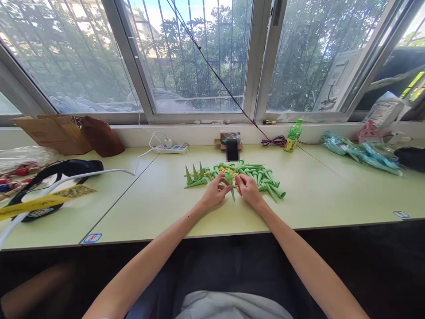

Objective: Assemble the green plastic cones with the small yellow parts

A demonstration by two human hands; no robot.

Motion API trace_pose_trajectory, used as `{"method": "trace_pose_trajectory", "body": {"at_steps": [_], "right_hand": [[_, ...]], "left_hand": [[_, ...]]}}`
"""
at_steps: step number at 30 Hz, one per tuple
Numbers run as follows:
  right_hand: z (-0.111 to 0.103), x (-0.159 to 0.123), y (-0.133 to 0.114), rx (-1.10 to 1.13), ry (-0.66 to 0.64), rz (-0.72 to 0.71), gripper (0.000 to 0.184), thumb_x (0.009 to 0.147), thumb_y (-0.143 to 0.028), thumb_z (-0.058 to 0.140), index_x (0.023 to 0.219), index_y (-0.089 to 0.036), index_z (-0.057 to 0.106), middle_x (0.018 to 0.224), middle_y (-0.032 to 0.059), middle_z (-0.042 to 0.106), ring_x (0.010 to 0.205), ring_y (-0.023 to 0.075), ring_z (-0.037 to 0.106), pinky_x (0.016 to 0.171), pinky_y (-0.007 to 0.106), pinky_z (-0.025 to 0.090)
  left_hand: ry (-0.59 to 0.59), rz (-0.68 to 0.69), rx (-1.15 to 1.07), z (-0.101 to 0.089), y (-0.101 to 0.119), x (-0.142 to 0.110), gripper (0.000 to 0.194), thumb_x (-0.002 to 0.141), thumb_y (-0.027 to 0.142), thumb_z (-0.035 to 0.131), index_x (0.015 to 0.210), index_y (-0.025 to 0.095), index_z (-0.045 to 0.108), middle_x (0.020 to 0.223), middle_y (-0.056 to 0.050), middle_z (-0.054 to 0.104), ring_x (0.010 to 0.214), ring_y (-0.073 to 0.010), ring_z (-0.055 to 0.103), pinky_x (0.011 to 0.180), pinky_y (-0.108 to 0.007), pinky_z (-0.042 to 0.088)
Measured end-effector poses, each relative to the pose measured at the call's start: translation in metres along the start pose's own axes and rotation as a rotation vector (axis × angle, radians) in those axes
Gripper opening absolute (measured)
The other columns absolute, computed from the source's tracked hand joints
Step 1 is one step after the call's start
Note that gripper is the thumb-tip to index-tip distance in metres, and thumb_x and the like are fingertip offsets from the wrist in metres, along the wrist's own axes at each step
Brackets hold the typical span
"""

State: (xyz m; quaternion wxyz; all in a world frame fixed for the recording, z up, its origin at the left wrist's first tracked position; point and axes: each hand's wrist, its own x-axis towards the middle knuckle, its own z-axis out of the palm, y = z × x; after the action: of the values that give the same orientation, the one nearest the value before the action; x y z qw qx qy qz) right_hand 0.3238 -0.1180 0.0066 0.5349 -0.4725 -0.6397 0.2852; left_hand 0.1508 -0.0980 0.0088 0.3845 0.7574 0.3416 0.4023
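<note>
My left hand (215, 193) is closed around the upper part of a green plastic spike (233, 194), which points tip down toward the table. Close beside it, my right hand (248, 189) is pinched near the spike's wide top; whatever its fingers hold is too small to make out. Behind my hands lie small yellow pieces (226, 166), partly hidden by green parts. A heap of green spikes (267, 179) spreads to the right of my hands. To the left, several green spikes (195, 175) stand with tips up, and another lies in front of them.
A small cardboard box (217, 142) with a dark blurred object sits behind the heap. Further back are a power strip (171, 149) and a green drink bottle (292, 136). Plastic bags (361, 153) lie at right. A white cable (99, 172) and a black strap-like object (79, 166) occupy the left.
</note>
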Motion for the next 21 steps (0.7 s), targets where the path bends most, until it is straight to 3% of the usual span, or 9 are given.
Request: {"method": "trace_pose_trajectory", "body": {"at_steps": [11, 17, 21], "right_hand": [[-0.001, -0.002, -0.006, 0.127, -0.080, 0.037, 0.052, 0.089, -0.066, 0.050, 0.061, -0.023, 0.043, 0.046, -0.0045, 0.041, 0.042, 0.0106, 0.034, 0.045, 0.027, 0.028], [0.000, -0.001, -0.004, 0.077, -0.079, 0.035, 0.053, 0.088, -0.068, 0.050, 0.060, -0.023, 0.042, 0.046, -0.0042, 0.041, 0.043, 0.0109, 0.035, 0.046, 0.028, 0.031], [0.002, -0.001, -0.004, 0.130, -0.066, 0.052, 0.054, 0.087, -0.072, 0.049, 0.065, -0.024, 0.041, 0.048, -0.0051, 0.039, 0.041, 0.0107, 0.034, 0.044, 0.027, 0.028]], "left_hand": [[0.111, 0.446, 0.335, -0.004, -0.013, -0.001, 0.027, 0.097, 0.035, 0.054, 0.120, 0.021, 0.052, 0.094, -0.003, 0.056, 0.053, -0.0054, 0.042, 0.053, -0.021, 0.038], [0.080, 0.329, 0.381, -0.006, -0.007, -0.003, 0.026, 0.097, 0.034, 0.050, 0.119, 0.022, 0.055, 0.104, -0.006, 0.054, 0.058, -0.0076, 0.046, 0.060, -0.024, 0.042], [0.100, 0.165, 0.236, -0.001, -0.001, -0.001, 0.038, 0.094, 0.038, 0.054, 0.127, 0.023, 0.046, 0.093, -0.001, 0.055, 0.054, -0.0066, 0.049, 0.058, -0.023, 0.042]]}}
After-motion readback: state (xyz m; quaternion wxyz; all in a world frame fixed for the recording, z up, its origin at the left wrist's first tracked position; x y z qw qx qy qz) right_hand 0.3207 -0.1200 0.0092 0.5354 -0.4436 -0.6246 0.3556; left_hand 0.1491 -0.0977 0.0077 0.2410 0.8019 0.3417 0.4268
